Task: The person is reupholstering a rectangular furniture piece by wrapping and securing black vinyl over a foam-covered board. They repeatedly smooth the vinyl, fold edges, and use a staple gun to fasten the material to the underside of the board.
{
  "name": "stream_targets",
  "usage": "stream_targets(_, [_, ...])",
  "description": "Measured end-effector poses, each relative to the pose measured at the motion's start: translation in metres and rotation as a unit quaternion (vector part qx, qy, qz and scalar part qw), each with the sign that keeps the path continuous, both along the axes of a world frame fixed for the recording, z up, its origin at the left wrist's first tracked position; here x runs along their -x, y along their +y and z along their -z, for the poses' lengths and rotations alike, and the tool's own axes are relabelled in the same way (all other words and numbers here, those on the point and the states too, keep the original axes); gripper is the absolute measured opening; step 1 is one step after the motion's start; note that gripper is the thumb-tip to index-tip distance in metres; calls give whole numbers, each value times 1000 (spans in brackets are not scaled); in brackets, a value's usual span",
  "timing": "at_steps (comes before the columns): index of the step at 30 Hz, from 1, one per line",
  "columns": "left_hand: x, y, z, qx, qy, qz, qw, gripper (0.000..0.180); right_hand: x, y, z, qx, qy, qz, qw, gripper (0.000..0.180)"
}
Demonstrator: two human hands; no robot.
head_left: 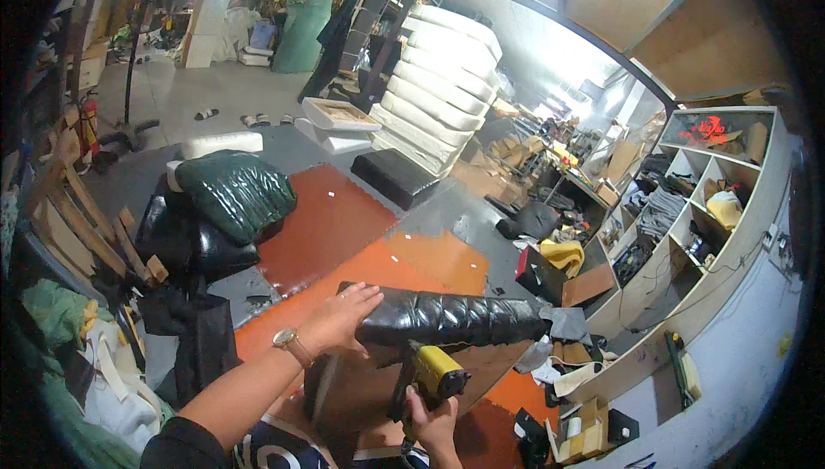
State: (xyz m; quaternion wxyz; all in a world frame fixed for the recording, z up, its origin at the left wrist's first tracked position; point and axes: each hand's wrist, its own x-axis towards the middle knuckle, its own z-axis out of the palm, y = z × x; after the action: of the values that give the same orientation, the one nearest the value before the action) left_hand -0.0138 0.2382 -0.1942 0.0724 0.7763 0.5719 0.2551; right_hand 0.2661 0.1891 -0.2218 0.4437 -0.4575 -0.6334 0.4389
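Note:
A black padded upholstery panel stands tilted in front of me, its shiny quilted cover folded over the top edge. Its bare brown board back faces me. My left hand lies on the panel's upper left corner, fingers stretched over the cover and thumb spread down the near side; a wristwatch is on that wrist. My right hand is wrapped round the handle of a yellow and black staple gun. The gun's nose is close to the cover's edge on the back; whether it touches, I cannot tell.
Orange and dark red sheets cover the floor ahead. At left lie a green shiny cushion and wooden slats. White foam slabs are stacked farther back. A cluttered shelf unit stands at right, with a cardboard box below.

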Motion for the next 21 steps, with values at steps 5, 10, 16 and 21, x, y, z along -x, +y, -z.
stream_targets(5, [-5,2,4,-7,10,-7,1000,114,13,-9,-15,-140,-44,-46,988,29])
stream_targets(10, [-6,-2,3,-10,6,-10,1000,113,25,-12,-14,-51,-178,-47,982,31])
stream_targets(16, [-8,-3,2,-16,-5,-8,1000,114,26,-12,-1,-107,-174,-48,978,30])
stream_targets(21, [-9,-4,5,-22,-7,-16,1000,114,22,-7,7,-58,-176,-70,980,32])
